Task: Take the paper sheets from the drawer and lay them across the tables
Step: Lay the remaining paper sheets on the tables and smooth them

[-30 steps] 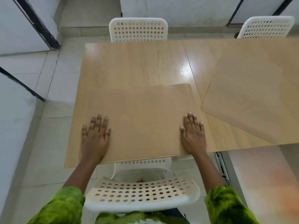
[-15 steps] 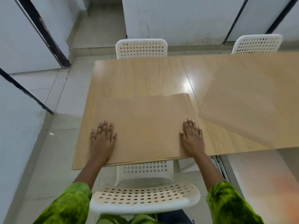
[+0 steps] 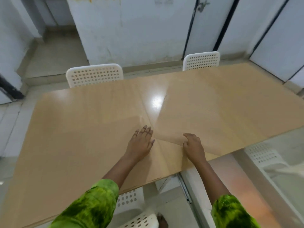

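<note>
Head view: the left hand (image 3: 141,142) lies flat, fingers straight, on the left sheet (image 3: 79,145) by the seam of the tables (image 3: 98,99), likely pinning it square, long axis along the near edge. The right hand (image 3: 193,145) curls its fingers on the near corner of the right sheet (image 3: 230,125), seemingly gripping to straighten it. That sheet sits skewed, long axis angling toward the far right corner.

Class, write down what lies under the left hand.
The left hand lies flat on a paper sheet spread over the table. The sheet under the palm and the table below it are hidden.
</note>
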